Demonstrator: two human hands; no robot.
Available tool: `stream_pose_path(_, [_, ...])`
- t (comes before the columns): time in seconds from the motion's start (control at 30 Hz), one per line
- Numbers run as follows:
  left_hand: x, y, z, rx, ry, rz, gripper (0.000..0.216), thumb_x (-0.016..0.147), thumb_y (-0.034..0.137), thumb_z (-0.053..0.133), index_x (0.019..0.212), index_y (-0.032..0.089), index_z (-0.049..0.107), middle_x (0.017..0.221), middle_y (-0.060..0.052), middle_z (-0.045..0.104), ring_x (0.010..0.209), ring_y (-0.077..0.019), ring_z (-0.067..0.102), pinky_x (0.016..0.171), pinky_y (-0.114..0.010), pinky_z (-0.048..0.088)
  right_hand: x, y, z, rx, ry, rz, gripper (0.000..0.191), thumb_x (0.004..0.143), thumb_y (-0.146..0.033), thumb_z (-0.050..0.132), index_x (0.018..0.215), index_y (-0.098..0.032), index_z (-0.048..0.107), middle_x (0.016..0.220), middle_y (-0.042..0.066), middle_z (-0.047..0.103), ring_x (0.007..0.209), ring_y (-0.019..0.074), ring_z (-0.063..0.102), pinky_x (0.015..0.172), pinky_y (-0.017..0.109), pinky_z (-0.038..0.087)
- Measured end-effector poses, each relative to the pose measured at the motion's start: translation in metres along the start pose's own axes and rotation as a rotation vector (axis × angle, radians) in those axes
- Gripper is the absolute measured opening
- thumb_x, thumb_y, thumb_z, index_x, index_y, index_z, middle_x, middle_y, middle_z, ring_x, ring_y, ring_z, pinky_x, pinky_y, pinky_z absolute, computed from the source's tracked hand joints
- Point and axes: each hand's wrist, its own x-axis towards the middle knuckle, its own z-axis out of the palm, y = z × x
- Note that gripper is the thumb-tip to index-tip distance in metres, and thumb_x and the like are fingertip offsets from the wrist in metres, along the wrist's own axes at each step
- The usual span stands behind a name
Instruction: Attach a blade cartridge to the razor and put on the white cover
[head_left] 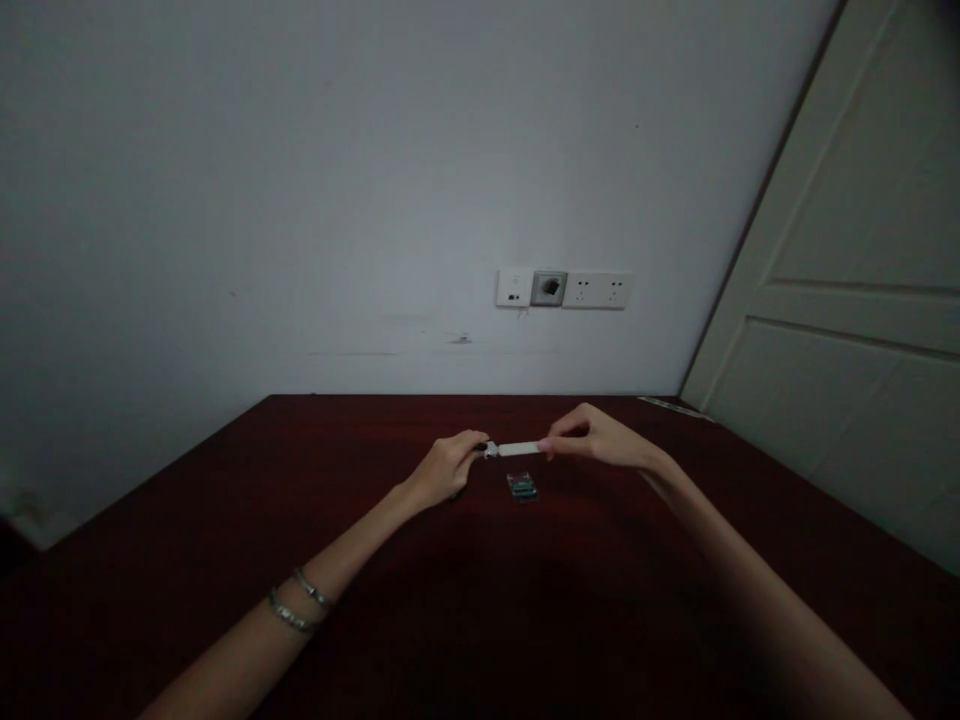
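Between my hands, just above the dark red table, is a flat white strip [519,449]. My right hand [600,437] pinches its right end between thumb and fingers. At its left end sits a small whitish piece [491,450]; whether the two are joined I cannot tell. My left hand [450,462] is closed at that piece, its fingertips partly hidden, with something dark by them. On the table below the strip lies a small clear packet [522,486] with greenish contents too small to make out.
The dark red table [360,600] reaches back to a grey-white wall. Wall sockets [598,290] and a switch plate [550,288] sit above its back edge. To the right stands a pale panelled door [847,300]. A thin light strip [675,407] lies near the back right corner.
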Motion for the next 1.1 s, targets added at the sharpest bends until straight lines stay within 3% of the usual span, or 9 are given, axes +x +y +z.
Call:
stream_pose_path(0.1, [0.0, 0.001, 0.0, 0.032, -0.018, 0.029, 0.027, 0.081, 0.008, 0.04, 0.103, 0.015, 0.055, 0.091, -0.007, 0.061, 0.082, -0.0154, 0.057, 0.078, -0.03, 0.045, 0.004, 0.001, 0.006, 0.038, -0.039, -0.047, 0.031, 0.074, -0.044, 0.057, 0.064, -0.017, 0.071, 0.047, -0.002, 0.049, 0.046, 0.0082, 0.035, 0.045, 0.024, 0.024])
stream_pose_path(0.27, [0.002, 0.007, -0.002, 0.068, -0.011, 0.094, 0.026, 0.082, 0.01, 0.039, 0.103, 0.015, 0.054, 0.092, -0.009, 0.06, 0.083, -0.0161, 0.057, 0.077, -0.029, 0.044, 0.003, 0.021, -0.002, 0.048, 0.008, 0.03, 0.031, 0.073, -0.042, 0.059, 0.059, -0.016, 0.069, 0.044, -0.003, 0.044, 0.043, 0.0075, 0.033, 0.043, 0.023, 0.021])
stream_pose_path(0.5, [0.003, 0.011, -0.002, -0.017, -0.007, 0.043, 0.022, 0.084, 0.013, 0.041, 0.102, 0.016, 0.053, 0.095, -0.008, 0.061, 0.087, -0.0163, 0.057, 0.079, -0.029, 0.043, 0.005, 0.009, 0.004, 0.101, -0.05, -0.037, 0.03, 0.075, -0.043, 0.058, 0.064, -0.017, 0.07, 0.044, -0.004, 0.045, 0.042, 0.0073, 0.035, 0.043, 0.023, 0.022])
stream_pose_path(0.6, [0.005, 0.012, 0.002, -0.181, -0.049, -0.056, 0.015, 0.084, 0.016, 0.043, 0.095, 0.016, 0.053, 0.085, -0.006, 0.061, 0.079, -0.0148, 0.059, 0.076, -0.029, 0.044, 0.004, 0.022, 0.0, 0.155, 0.024, 0.018, 0.032, 0.074, -0.045, 0.059, 0.061, -0.016, 0.068, 0.042, -0.004, 0.044, 0.041, 0.0072, 0.035, 0.043, 0.024, 0.023])
stream_pose_path(0.7, [0.006, 0.014, 0.009, -0.54, -0.103, -0.229, 0.013, 0.083, 0.018, 0.045, 0.096, 0.016, 0.047, 0.076, -0.004, 0.061, 0.07, -0.0146, 0.061, 0.068, -0.029, 0.047, 0.002, 0.034, 0.003, 0.332, 0.207, 0.102, 0.034, 0.075, -0.048, 0.057, 0.068, -0.015, 0.066, 0.043, -0.005, 0.042, 0.038, 0.0059, 0.033, 0.04, 0.022, 0.021])
stream_pose_path(0.77, [0.007, 0.014, 0.014, -0.792, -0.187, -0.345, 0.02, 0.083, 0.022, 0.048, 0.1, 0.015, 0.042, 0.08, -0.006, 0.062, 0.069, -0.0164, 0.063, 0.063, -0.03, 0.049, 0.003, 0.031, 0.016, 0.552, 0.3, 0.157, 0.035, 0.076, -0.05, 0.055, 0.075, -0.016, 0.063, 0.044, -0.007, 0.039, 0.035, 0.0041, 0.028, 0.036, 0.02, 0.016])
stream_pose_path(0.87, [0.007, 0.014, 0.017, -1.001, -0.25, -0.429, 0.03, 0.08, 0.028, 0.055, 0.104, 0.015, 0.041, 0.092, -0.012, 0.062, 0.073, -0.0184, 0.065, 0.063, -0.032, 0.05, 0.006, 0.013, 0.048, 0.91, 0.323, 0.226, 0.033, 0.073, -0.05, 0.058, 0.077, -0.017, 0.055, 0.046, -0.009, 0.036, 0.033, 0.0015, 0.02, 0.033, 0.016, 0.009])
stream_pose_path(0.97, [0.007, 0.014, 0.017, -1.058, -0.221, -0.443, 0.039, 0.076, 0.032, 0.061, 0.106, 0.015, 0.043, 0.098, -0.013, 0.061, 0.074, -0.019, 0.065, 0.066, -0.033, 0.051, 0.006, -0.007, 0.08, 1.116, 0.31, 0.272, 0.034, 0.071, -0.05, 0.061, 0.075, -0.017, 0.051, 0.045, -0.01, 0.034, 0.032, -0.0001, 0.016, 0.032, 0.014, 0.007])
stream_pose_path(1.1, [0.008, 0.014, 0.017, -1.042, -0.158, -0.441, 0.044, 0.072, 0.035, 0.066, 0.105, 0.014, 0.047, 0.095, -0.011, 0.061, 0.073, -0.0167, 0.063, 0.062, -0.028, 0.05, -0.002, -0.022, 0.113, 1.205, 0.307, 0.327, 0.037, 0.068, -0.051, 0.063, 0.073, -0.017, 0.048, 0.043, -0.01, 0.036, 0.031, -0.0008, 0.018, 0.03, 0.012, 0.009])
